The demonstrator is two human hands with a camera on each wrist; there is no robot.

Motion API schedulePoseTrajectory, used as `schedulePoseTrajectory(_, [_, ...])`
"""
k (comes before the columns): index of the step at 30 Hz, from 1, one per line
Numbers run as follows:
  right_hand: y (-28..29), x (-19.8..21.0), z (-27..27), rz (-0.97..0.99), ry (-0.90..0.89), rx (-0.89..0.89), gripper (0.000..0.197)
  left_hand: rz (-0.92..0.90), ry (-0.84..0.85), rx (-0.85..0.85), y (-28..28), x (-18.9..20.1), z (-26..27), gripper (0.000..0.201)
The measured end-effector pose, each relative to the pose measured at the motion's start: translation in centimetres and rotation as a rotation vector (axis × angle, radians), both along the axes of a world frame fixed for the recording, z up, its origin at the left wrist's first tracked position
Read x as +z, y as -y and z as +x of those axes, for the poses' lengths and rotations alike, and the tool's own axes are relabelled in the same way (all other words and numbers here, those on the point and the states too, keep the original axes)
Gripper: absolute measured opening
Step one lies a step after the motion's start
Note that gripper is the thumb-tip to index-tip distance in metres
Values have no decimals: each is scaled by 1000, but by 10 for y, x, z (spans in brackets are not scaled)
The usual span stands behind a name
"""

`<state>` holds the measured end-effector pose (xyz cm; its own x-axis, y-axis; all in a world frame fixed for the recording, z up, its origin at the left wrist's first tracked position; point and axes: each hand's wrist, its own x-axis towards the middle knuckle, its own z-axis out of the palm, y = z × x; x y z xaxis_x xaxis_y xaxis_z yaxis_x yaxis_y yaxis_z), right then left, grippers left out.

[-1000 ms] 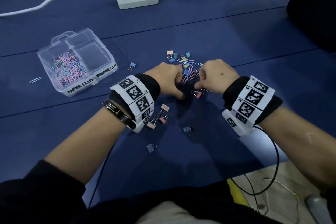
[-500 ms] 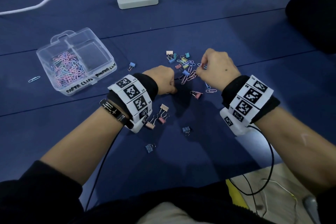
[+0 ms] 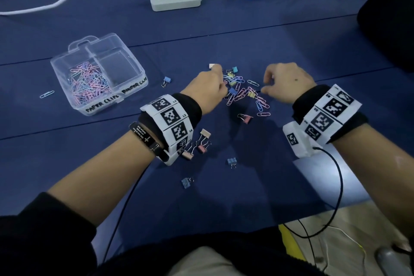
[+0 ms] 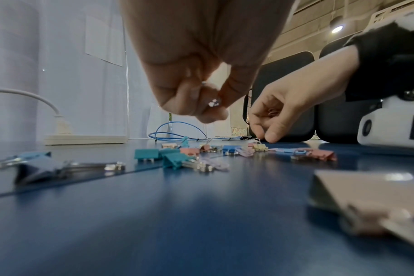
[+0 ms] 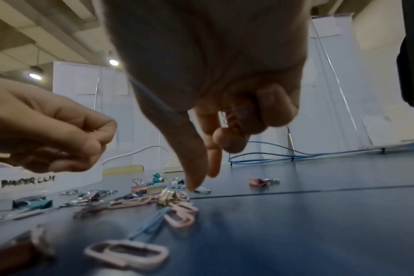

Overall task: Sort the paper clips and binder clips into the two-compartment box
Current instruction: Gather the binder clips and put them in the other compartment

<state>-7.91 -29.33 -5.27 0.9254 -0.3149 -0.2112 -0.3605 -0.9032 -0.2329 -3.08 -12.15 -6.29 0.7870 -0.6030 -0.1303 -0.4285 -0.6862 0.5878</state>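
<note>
Nearest to the person, several small pastel binder clips (image 3: 202,141) lie loose on the dark blue bench (image 3: 224,197), well apart from the box. A little farther, both hands work at the mixed heap of coloured paper clips and binder clips (image 3: 240,92).

The left hand (image 3: 207,89) is curled, and its fingers (image 4: 201,104) pinch something small and shiny; it looks like clips already collected, but what kind cannot be told. The right hand (image 3: 285,83) has its last fingers curled around some wire clips, while the thumb and forefinger (image 5: 196,168) reach down, slightly apart, to the pile beside a yellow binder clip (image 5: 165,196).

To do this step well, the person should probably lift only one kind at a time, because the thin clips hook into each other and can drag a binder clip along.

Farther to the left stands the clear plastic two-compartment box (image 3: 132,87). Its left part, labelled for paper clips, is well filled; the right part looks empty. One blue paper clip (image 3: 47,94) lies alone left of the box. A white power strip (image 3: 175,0) is at the far side.
</note>
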Motion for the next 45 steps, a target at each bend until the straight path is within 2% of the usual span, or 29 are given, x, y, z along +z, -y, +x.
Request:
schedulePoseTrajectory(2, [-1, -3, 0, 25, -77, 69, 12, 8, -32, -1, 0, 0, -1, 6])
schedulePoseTrajectory(6, [-7, -4, -5, 92, -128, 137, 28, 139, -37, -72, 2, -3, -1, 30])
schedulePoseTrajectory(8, [-7, -5, -7, 99, -124, 148, 31, 190, 11, -108, 4, -5, -1, 28])
schedulePoseTrajectory(12, [-11, -6, -8, 130, -147, 184, 18, 234, 91, -151, 13, -9, 1, 34])
schedulePoseTrajectory(15, [-14, -12, -9, 160, -155, 205, 32, 260, 137, -139, 21, -8, 6, 26])
schedulePoseTrajectory(18, [-13, -17, -11, 164, -135, 223, 31, 278, 133, -127, 25, -8, 6, 21])
schedulePoseTrajectory(21, [-9, -18, -12, 198, -69, 215, 8, 287, 143, -118, 26, -5, 4, 20])
schedulePoseTrajectory(24, [-4, -17, -9, 186, -8, 211, 21, 303, 170, -110, 24, -3, 2, 11])
schedulePoseTrajectory(29, [-1, -16, -4, 183, 63, 148, 27, 235, 168, -19, 25, -2, 1, 25])
schedulePoseTrajectory(31, [-3, -15, 0, 264, 86, 112, 27, 154, 144, 27, 26, 0, -1, 28])
schedulePoseTrajectory(33, [-4, -13, 1, 413, 66, 84, 32, 26, 70, 49, 27, 1, 0, 27])
schedulePoseTrajectory(37, [-3, -8, -1, 687, 38, 81, 45, -196, -87, 83, 27, 1, 4, 37])
schedulePoseTrajectory(41, [5, -2, -1, 1043, -36, -71, 40, -304, -207, 59, 26, 0, 5, 34])
schedulePoseTrajectory(43, [8, 2, 0, 1114, -94, -131, 36, -314, -254, 43, 25, 3, 6, 31])
schedulePoseTrajectory(45, [8, 5, 1, 1096, -146, -165, 31, -305, -328, 49, 25, 2, 7, 30])
